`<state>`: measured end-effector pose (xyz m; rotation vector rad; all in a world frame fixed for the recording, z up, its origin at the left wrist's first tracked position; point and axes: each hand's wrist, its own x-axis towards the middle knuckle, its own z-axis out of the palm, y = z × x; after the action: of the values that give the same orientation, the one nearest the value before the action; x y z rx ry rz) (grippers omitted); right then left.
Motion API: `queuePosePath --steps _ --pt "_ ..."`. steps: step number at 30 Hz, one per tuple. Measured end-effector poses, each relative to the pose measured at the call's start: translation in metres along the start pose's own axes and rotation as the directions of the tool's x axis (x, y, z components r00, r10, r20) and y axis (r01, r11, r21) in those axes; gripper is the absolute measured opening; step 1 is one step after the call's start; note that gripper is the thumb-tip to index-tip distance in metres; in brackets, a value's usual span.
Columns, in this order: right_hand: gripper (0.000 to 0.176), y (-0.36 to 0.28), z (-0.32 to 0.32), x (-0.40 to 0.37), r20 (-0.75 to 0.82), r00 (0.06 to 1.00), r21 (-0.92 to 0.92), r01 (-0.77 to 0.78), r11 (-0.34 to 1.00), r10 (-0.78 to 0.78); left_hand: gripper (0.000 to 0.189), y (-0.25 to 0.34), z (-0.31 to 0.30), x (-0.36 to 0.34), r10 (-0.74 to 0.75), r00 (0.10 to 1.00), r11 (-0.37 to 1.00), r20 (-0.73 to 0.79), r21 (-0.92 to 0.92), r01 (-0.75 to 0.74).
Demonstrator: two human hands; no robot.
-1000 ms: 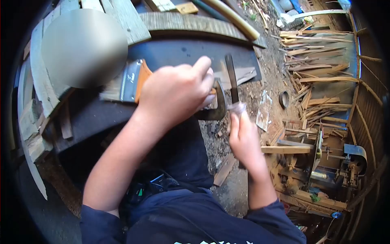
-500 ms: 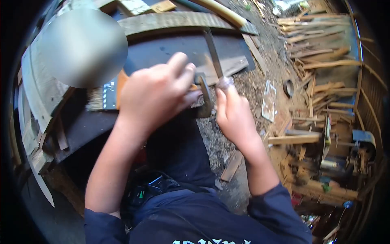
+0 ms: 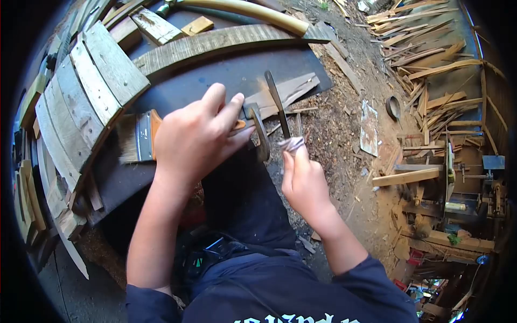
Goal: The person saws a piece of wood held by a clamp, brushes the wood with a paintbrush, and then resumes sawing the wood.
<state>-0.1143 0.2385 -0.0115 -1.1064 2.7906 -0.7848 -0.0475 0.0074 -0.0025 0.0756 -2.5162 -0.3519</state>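
My left hand [image 3: 191,134] is closed round the handle of a wide paintbrush [image 3: 144,137], its index finger raised. The orange handle end shows between thumb and fingers, and the pale bristles point left. Just right of those fingertips is a dark metal clamp [image 3: 261,132] at the workbench's edge. My right hand [image 3: 307,185] is closed on the wrapped grip of a long, narrow metal bar [image 3: 277,102]. The bar points up and away, with a rounded far end. Beyond the clamp, a flat grey board [image 3: 285,91] lies on the dark bench top [image 3: 199,72].
A curved wooden beam [image 3: 231,36] crosses the back of the bench. Joined, weathered slats [image 3: 89,97] stand at left. Wood chips cover the ground, with a white flat piece [image 3: 369,129] and a black ring [image 3: 392,108]. Scrap lumber [image 3: 431,102] is piled at right.
The metal bar has come lower in view and nearer me with my right hand. My left hand stays on the paintbrush. The camera view has shifted slightly, showing more of the slats.
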Motion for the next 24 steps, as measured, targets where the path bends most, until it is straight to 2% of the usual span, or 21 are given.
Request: queuePosePath --steps 3,5,9,10,14,17,18,22,24 --pt "0.016 0.005 -0.001 0.030 -0.016 0.998 0.002 0.064 0.998 -0.064 0.046 0.003 -0.001 0.002 -0.029 0.999 1.000 0.018 -0.007 0.029" --pt "0.017 -0.005 0.000 0.050 0.012 1.000 -0.041 0.020 0.999 -0.020 0.047 0.004 0.002 0.001 -0.054 0.999 0.998 0.006 0.021 0.053" --pt "0.017 0.015 0.008 -0.004 -0.051 0.998 0.050 0.046 0.998 -0.044 0.045 0.004 -0.001 0.002 -0.038 0.999 0.999 0.018 0.015 0.037" --pt "0.019 0.008 -0.003 -0.008 0.039 0.999 -0.034 -0.012 0.999 0.014 0.046 0.004 -0.001 0.003 -0.043 0.999 0.999 0.027 0.010 0.043" --pt "0.020 -0.001 -0.007 0.050 0.043 0.998 -0.017 0.043 0.999 -0.042 0.046 0.003 0.003 0.001 -0.024 1.000 0.999 0.015 0.027 0.024" --pt "0.020 -0.002 -0.019 0.040 0.107 0.994 0.039 0.021 0.999 -0.025 0.046 0.001 0.004 -0.001 -0.038 0.999 0.999 -0.005 0.032 0.038" --pt "0.020 0.000 -0.030 0.024 0.134 0.990 -0.008 0.034 0.999 -0.032 0.045 0.002 0.001 0.000 -0.045 0.999 0.998 0.002 0.035 0.045" --pt "0.018 -0.007 -0.066 0.014 0.294 0.953 0.016 -0.086 0.996 0.078 0.046 0.000 0.001 -0.002 -0.044 0.999 0.999 0.001 0.027 0.044" --pt "0.018 -0.007 -0.047 0.048 0.236 0.971 -0.041 0.035 0.999 -0.024 0.047 0.001 0.002 -0.001 -0.044 0.999 0.999 0.005 0.006 0.044"
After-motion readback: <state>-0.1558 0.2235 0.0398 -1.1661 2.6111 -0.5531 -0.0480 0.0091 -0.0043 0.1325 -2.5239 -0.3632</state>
